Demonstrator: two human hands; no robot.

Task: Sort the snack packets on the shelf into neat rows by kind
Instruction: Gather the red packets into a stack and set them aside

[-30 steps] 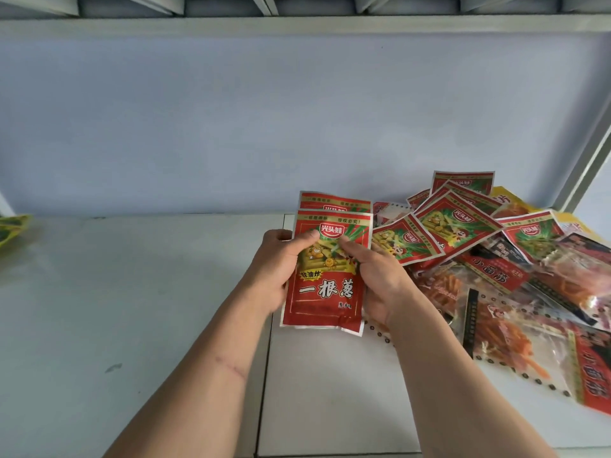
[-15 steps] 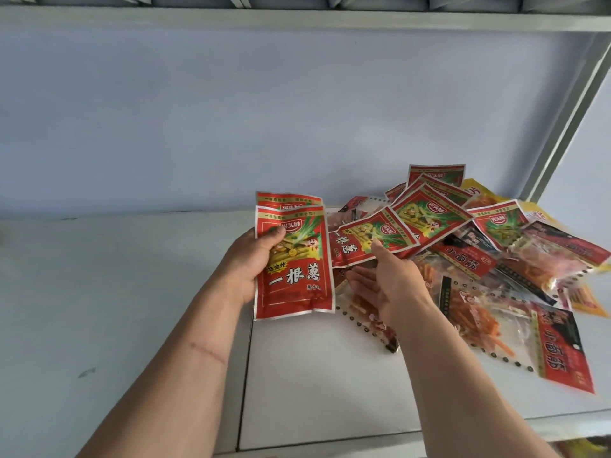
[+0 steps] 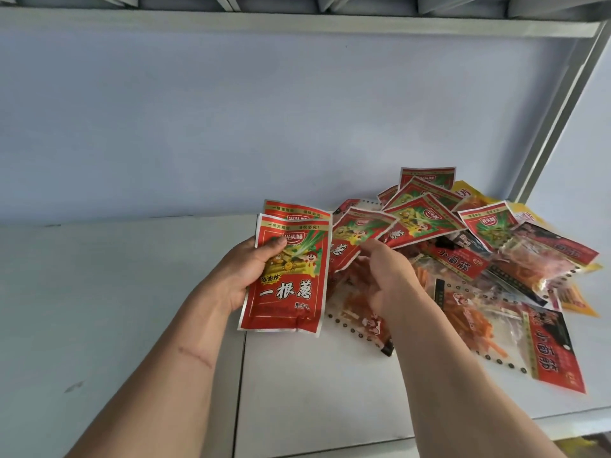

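Observation:
My left hand [image 3: 238,276] holds a small stack of red onion-stick packets [image 3: 287,279] upright above the shelf, thumb on the front one. My right hand [image 3: 380,276] grips the lower edge of another red onion-stick packet [image 3: 358,233] at the left side of the pile. The pile [image 3: 463,246] at the right mixes more red packets [image 3: 423,216] with clear packets of orange strips [image 3: 472,322] and yellow packets [image 3: 463,193].
The white shelf board [image 3: 115,309] stretches bare to the left, with a seam [image 3: 239,391] between two panels. A pale blue back wall [image 3: 231,127] closes the rear. A metal upright [image 3: 562,114] stands at the right, and the shelf above [image 3: 297,21] runs overhead.
My right hand let go of the held stack, reached right to the pile and closed on another red packet. My left hand keeps the stack. The view shifted right.

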